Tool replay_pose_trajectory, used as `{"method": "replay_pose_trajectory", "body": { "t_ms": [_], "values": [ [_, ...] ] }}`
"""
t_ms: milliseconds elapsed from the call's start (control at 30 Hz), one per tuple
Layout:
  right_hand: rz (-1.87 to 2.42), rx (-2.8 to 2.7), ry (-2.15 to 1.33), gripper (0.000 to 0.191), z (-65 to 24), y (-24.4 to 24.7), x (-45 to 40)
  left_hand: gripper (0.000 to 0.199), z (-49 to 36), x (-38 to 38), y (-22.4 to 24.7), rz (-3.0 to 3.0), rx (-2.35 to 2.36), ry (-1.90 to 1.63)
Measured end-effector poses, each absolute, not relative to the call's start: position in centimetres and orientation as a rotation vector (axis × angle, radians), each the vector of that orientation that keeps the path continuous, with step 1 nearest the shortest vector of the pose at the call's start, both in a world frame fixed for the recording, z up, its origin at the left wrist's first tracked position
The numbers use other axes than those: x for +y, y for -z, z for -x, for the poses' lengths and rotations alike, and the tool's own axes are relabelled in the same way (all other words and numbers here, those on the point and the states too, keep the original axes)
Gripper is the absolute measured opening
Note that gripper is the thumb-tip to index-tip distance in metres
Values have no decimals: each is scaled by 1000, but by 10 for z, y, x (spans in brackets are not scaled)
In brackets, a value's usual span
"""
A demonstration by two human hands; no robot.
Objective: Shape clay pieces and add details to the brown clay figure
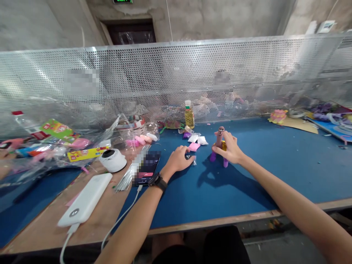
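Observation:
My right hand [231, 148] is closed around the body of a small clay animal figure [220, 135]. The figure stands upright, with a long brownish-pink neck, a face with eyes, purple feet and a patch of yellow at its side. My left hand [180, 159] rests low over the blue table surface, its fingers closing on a small clear packet [194, 160] with something dark in it. The fingers partly cover this packet. Just beyond lie a pink clay packet [194, 147], white clay packets [202, 140] and a purple one [186, 135].
A bottle of yellow liquid [189, 115] stands near the perforated metal screen [165, 73]. Left of my left arm are a phone [148, 168], wire sticks [128, 179], a white power bank [86, 200] with its cable and a white roll [112, 160]. Tape [297, 113] lies far right.

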State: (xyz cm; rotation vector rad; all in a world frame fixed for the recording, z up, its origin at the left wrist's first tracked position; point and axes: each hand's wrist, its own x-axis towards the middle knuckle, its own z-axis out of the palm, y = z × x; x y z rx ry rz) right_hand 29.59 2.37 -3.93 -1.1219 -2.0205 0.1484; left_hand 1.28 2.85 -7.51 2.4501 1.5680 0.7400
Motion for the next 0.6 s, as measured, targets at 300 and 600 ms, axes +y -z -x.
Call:
{"method": "replay_pose_trajectory", "body": {
  "t_ms": [300,600],
  "values": [
    [711,-1598,-14,22,-277,31,-20,39,-14,20,63,-2385,1496,-583],
    [1081,-2161,-522,20,-243,51,-24,36,-29,13,56,-1883,1016,-1082]
  ]
}}
